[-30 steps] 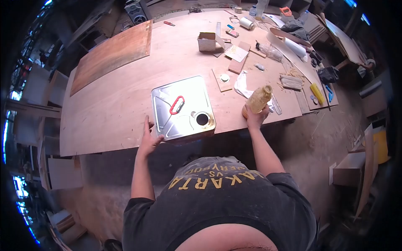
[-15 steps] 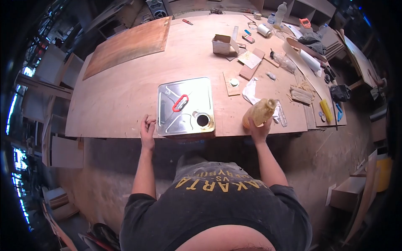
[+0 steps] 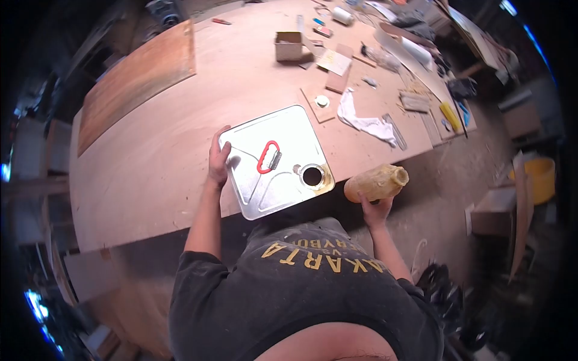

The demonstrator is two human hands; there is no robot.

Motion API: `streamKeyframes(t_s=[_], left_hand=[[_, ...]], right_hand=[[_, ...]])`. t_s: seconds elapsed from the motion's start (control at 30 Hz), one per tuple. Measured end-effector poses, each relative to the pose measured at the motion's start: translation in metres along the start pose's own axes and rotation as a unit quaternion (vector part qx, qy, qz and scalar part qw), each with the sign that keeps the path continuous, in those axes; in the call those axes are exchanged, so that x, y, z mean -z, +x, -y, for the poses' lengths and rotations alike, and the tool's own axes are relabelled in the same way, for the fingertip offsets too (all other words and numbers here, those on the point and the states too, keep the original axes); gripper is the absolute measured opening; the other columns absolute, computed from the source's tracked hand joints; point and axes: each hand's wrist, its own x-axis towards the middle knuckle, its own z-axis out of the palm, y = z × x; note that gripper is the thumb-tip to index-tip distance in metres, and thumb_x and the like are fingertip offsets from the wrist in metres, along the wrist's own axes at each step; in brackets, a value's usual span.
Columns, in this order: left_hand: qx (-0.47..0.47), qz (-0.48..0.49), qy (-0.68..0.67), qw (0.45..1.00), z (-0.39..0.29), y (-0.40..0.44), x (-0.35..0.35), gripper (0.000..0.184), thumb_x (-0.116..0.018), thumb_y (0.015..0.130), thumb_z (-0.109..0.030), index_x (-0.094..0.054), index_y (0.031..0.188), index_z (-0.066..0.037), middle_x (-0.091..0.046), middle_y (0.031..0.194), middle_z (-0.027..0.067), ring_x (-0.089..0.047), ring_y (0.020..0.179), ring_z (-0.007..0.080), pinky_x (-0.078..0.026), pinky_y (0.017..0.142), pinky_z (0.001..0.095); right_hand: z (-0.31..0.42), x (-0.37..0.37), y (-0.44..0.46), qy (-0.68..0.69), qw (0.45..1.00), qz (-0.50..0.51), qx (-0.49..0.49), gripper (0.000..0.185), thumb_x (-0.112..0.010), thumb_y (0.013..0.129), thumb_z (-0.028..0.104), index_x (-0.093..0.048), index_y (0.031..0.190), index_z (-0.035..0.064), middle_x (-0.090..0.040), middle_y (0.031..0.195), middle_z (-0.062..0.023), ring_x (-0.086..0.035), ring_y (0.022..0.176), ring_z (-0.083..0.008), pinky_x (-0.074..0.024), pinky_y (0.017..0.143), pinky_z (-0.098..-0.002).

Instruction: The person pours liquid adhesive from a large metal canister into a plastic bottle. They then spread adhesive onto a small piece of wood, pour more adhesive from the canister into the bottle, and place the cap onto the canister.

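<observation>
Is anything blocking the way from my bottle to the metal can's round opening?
Nothing visible. The bottle in your right hand is beside the metal can, whose round opening is uncovered; the red handle sits beyond it.

Shiny metal can beside a rough, crusted bottle
We see smooth, glossy sheet metal across the can's top, stained yellowish around its mouth, and a plastic-looking red handle. Right of the can, our bottle wears a lumpy matt coating. The tabletop left of the can looks like smooth, matt wood; beyond the can, to the right, lies wrinkled white cloth.
</observation>
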Motion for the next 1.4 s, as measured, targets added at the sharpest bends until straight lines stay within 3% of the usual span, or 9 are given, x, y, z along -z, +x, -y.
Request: streamKeyframes(t_s=[0.17, 0.3, 0.33, 0.63, 0.8, 0.9, 0.93, 1.17, 1.4], left_hand=[[0.01, -0.015, -0.013, 1.0, -0.001, 0.009, -0.012, 0.048, -0.044, 0.109, -0.03, -0.054, 0.139, 0.006, -0.062, 0.133, 0.0183, -0.056, 0.126, 0.0256, -0.043, 0.11, 0.0363], [0.0, -0.015, 0.223, 0.975, -0.009, 0.034, -0.022, 0.054, -0.029, 0.113, -0.042, -0.059, 0.141, -0.006, -0.065, 0.136, 0.0111, -0.05, 0.14, 0.0267, -0.015, 0.123, 0.0529], [-0.004, 0.022, 0.217, 0.976, -0.004, 0.049, -0.019, 0.061, -0.028, 0.111, -0.052, -0.059, 0.142, -0.01, -0.061, 0.148, 0.014, -0.036, 0.156, 0.0328, 0.012, 0.122, 0.0604], [0.021, 0.189, 0.384, 0.903, -0.042, 0.121, -0.039, 0.056, -0.049, 0.105, -0.051, -0.063, 0.139, -0.009, -0.071, 0.13, 0.0133, -0.059, 0.136, 0.0307, -0.006, 0.122, 0.0653], [-0.166, 0.172, 0.518, 0.822, -0.062, 0.099, -0.067, 0.077, -0.077, 0.079, -0.056, -0.064, 0.141, -0.012, -0.056, 0.148, 0.0196, -0.049, 0.142, 0.0364, -0.031, 0.116, 0.0592], [-0.142, 0.19, 0.59, 0.772, -0.08, 0.07, -0.095, 0.061, -0.077, 0.082, -0.048, -0.069, 0.131, -0.012, -0.058, 0.142, 0.0187, -0.054, 0.134, 0.0363, -0.037, 0.112, 0.0587], [-0.163, 0.166, 0.585, 0.777, -0.086, 0.058, -0.103, 0.043, -0.078, 0.082, -0.039, -0.075, 0.113, -0.01, -0.065, 0.13, 0.017, -0.059, 0.124, 0.0347, -0.041, 0.106, 0.0573], [0.003, 0.227, 0.572, 0.788, -0.107, 0.061, -0.121, 0.025, -0.076, 0.083, -0.029, -0.078, 0.095, -0.008, -0.076, 0.107, 0.0162, -0.07, 0.111, 0.0327, -0.043, 0.103, 0.0533], [-0.207, 0.224, 0.562, 0.769, -0.102, 0.08, -0.118, 0.063, -0.082, 0.071, -0.034, -0.069, 0.127, -0.008, -0.067, 0.13, 0.015, -0.061, 0.122, 0.037, -0.049, 0.102, 0.05]], right_hand=[[0.02, 0.002, -0.061, -0.063, 0.995, -0.03, -0.065, 0.085, -0.095, 0.076, 0.02, -0.049, 0.146, 0.0012, -0.06, 0.14, -0.0147, -0.059, 0.132, -0.0294, -0.0462, 0.113, -0.044], [0.042, -0.002, -0.102, -0.066, 0.987, -0.054, -0.134, 0.083, -0.095, 0.077, 0.022, -0.051, 0.144, 0.0013, -0.062, 0.139, -0.0152, -0.06, 0.132, -0.0291, -0.0466, 0.113, -0.0444], [0.042, -0.004, -0.113, -0.076, 0.985, -0.055, -0.148, 0.082, -0.095, 0.077, 0.022, -0.052, 0.144, 0.0014, -0.063, 0.139, -0.015, -0.06, 0.132, -0.029, -0.0468, 0.113, -0.0443], [0.055, 0.0, -0.137, -0.075, 0.986, -0.008, -0.147, 0.083, -0.094, 0.077, 0.027, -0.052, 0.143, 0.0027, -0.063, 0.138, -0.016, -0.063, 0.129, -0.0302, -0.0501, 0.109, -0.0433], [0.04, 0.027, -0.138, -0.055, 0.991, 0.021, -0.123, 0.088, -0.094, 0.076, 0.031, -0.047, 0.146, 0.0034, -0.062, 0.139, -0.016, -0.062, 0.13, -0.0307, -0.0496, 0.11, -0.0429], [0.025, 0.043, -0.145, -0.071, 0.992, -0.001, -0.099, 0.09, -0.094, 0.077, 0.031, -0.046, 0.147, 0.0038, -0.062, 0.139, -0.0158, -0.062, 0.13, -0.031, -0.0495, 0.11, -0.0428], [0.021, 0.047, -0.15, -0.076, 0.992, -0.015, -0.099, 0.09, -0.094, 0.077, 0.031, -0.045, 0.148, 0.004, -0.062, 0.139, -0.0157, -0.062, 0.13, -0.031, -0.0496, 0.109, -0.0428], [-0.004, 0.076, -0.174, -0.028, 0.99, -0.045, -0.127, 0.087, -0.094, 0.076, 0.03, -0.046, 0.145, 0.0075, -0.063, 0.134, -0.0124, -0.063, 0.126, -0.0297, -0.0511, 0.105, -0.0431], [0.005, 0.08, -0.17, -0.046, 0.99, -0.061, -0.116, 0.082, -0.094, 0.075, 0.026, -0.049, 0.141, 0.0079, -0.065, 0.128, -0.0118, -0.066, 0.121, -0.0295, -0.0527, 0.102, -0.0427]])
